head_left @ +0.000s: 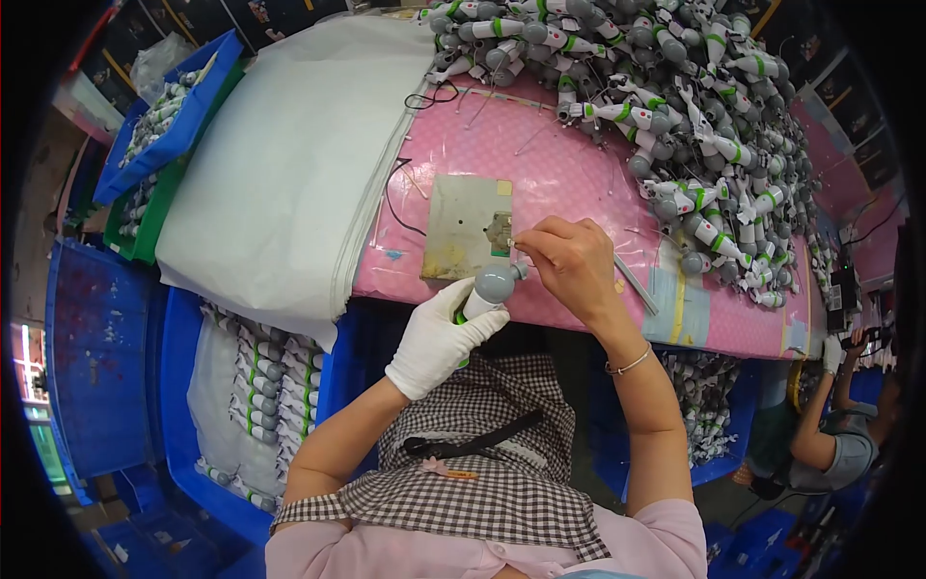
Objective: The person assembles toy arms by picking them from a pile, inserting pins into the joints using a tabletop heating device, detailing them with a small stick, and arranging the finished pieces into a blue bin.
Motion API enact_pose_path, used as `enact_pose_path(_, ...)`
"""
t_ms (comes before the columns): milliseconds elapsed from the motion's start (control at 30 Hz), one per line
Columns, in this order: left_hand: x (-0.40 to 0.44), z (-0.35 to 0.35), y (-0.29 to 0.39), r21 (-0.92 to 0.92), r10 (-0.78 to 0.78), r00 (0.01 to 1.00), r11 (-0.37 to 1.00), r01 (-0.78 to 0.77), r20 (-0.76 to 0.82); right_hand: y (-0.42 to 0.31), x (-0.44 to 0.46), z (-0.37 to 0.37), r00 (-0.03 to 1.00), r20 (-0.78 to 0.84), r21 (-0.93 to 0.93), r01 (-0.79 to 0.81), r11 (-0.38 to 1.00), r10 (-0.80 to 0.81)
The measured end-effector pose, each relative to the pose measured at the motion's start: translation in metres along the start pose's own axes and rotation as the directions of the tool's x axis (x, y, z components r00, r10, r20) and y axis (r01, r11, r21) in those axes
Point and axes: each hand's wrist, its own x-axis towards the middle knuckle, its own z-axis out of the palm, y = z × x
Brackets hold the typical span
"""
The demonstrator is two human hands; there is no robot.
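Note:
My left hand (437, 345), in a white glove, is wrapped round a white toy figure's arm with a green band and a large grey ball joint (496, 284) that faces up and away from me. My bare right hand (571, 265) is pinched just above and right of that ball, thumb and fingertips together. What the fingertips hold is too small to make out. Just beyond both hands lies a worn metal plate (457, 222) with a small raised block (499, 232) on its right side.
A big heap of similar toy arms (694, 135) covers the table's (569, 183) back and right. White sheets (289, 154) lie at left. Blue bins (183, 425) with toy arms stand below. A metal strip (636, 285) lies right of my hand. Another person (834, 434) is at far right.

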Motion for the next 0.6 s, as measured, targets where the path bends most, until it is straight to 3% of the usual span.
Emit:
enact_pose_path(167,0.004,-0.002,0.002,-0.119,-0.021,0.998,0.993,0.027,0.051,-0.002,0.004,-0.002,1.0,0.014,-0.033,0.013,0.999,-0.013)
enact_pose_path(267,0.004,-0.003,0.009,-0.017,-0.044,0.997,0.999,0.045,0.063,-0.001,0.005,-0.002,1.0,0.022,-0.039,0.022,0.999,-0.021)
enact_pose_path(333,0.005,-0.002,0.006,0.077,0.021,0.998,0.997,-0.025,0.061,0.002,0.006,0.0,0.962,0.167,0.243,-0.253,0.937,0.216)
enact_pose_path(367,0.006,-0.002,0.006,0.076,0.018,0.998,0.997,-0.023,0.061,0.005,0.008,0.0,0.961,0.17,0.243,-0.254,0.936,0.217)
enact_pose_path(433,0.01,-0.004,0.008,-0.095,-0.049,0.993,0.994,0.06,0.11,0.01,0.015,-0.003,0.903,0.341,0.304,-0.369,0.878,0.261)
enact_pose_path(533,0.012,-0.008,0.008,-0.206,-0.074,0.982,0.972,0.109,0.172,0.008,0.023,-0.008,0.916,0.353,0.236,-0.285,0.929,0.191)
enact_pose_path(600,0.01,-0.007,0.011,-0.181,-0.056,0.985,0.98,0.085,0.16,0.009,0.022,-0.005,0.928,0.329,0.219,-0.252,0.943,0.172)
